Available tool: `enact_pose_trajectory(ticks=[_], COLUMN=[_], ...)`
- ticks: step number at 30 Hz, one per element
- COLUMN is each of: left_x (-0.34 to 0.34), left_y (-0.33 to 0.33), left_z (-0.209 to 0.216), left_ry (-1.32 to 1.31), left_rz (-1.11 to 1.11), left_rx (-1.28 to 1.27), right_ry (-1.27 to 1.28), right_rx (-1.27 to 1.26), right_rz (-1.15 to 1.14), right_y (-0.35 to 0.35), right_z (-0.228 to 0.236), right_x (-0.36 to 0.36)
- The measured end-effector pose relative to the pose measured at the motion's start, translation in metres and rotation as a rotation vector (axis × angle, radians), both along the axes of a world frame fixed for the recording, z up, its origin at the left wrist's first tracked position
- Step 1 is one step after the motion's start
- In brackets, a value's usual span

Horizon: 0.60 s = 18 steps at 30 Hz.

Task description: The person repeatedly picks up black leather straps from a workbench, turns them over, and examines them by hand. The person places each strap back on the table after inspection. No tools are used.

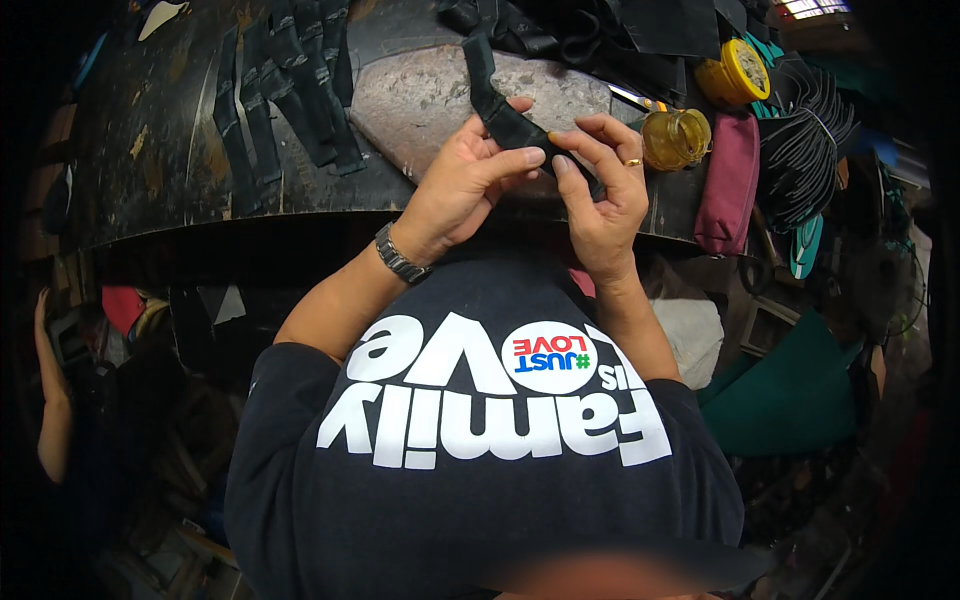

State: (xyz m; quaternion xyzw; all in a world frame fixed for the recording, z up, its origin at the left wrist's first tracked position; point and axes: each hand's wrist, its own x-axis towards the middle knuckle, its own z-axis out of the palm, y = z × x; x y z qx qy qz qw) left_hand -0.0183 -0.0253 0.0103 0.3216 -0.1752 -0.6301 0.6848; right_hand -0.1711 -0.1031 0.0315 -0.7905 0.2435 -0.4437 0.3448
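Observation:
A bent black strip (487,92), leather-like, is held up over a stone slab (400,105) on the dark worktable. My left hand (468,182) is closed on it, the thumb lying over the front and the fingers behind. At the strip's right part, my right hand (607,200) pinches it between thumb and fingertips; its lower end runs down partly hidden behind that hand. Just right of my right hand stands an open glass jar (676,140) of amber-yellow stuff.
Several black strips (258,110) lie left of the slab. To the right are a yellow tub (735,72), a maroon pouch (728,185) and a bundle of black cords (805,140). More black material (670,25) lies behind. Another person's arm (52,400) shows at far left.

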Motion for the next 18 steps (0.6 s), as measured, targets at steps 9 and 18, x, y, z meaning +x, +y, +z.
enact_pose_trajectory(ticks=[9,18], left_x=[0.0063,0.0048], left_y=[0.0042,0.0039], left_z=[-0.0029,-0.0048], left_ry=[0.045,-0.027], left_rz=[0.019,0.056], left_rx=[-0.024,0.003], right_ry=[0.169,0.136], right_rx=[-0.479,-0.502], right_rz=[-0.091,0.090], right_y=[-0.0032,-0.0087], right_z=[-0.0072,-0.0055], right_x=[-0.0017,-0.0051])
